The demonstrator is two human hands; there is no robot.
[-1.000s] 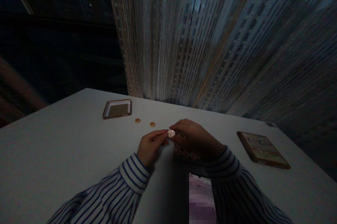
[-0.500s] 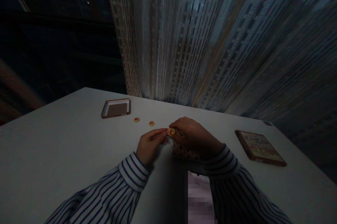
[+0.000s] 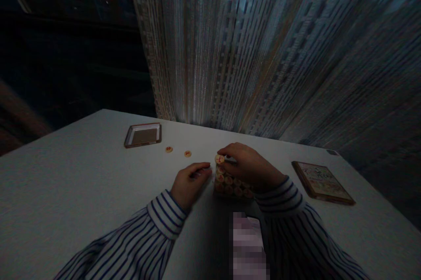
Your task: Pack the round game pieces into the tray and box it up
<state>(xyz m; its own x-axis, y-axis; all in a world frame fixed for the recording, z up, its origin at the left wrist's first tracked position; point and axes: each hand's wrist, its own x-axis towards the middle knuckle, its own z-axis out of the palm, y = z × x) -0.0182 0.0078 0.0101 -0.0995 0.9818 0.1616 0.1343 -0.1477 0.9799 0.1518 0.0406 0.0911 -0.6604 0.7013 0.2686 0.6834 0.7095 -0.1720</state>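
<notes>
Between the thumb and fingers of my right hand is a round, pale xiangqi piece with a red character on its face. It is held at the left end of a box of xiangqi pieces, where several more lie in rows. My right hand covers the box's far right part. My left hand is just left of the box, its thumb and forefinger apart and nothing visible in them. Farther back on the white table lie two loose pieces, one on the left and one nearer the box.
An open, shallow box lid or tray lies at the back left. On the right is a flat box with a printed picture cover. A pixelated phone-like object is near the front. A string curtain hangs behind the table.
My left hand has let go of the piece and drawn slightly away from my right hand. The piece, in my right hand, is now a little farther right, and more of the box shows.
</notes>
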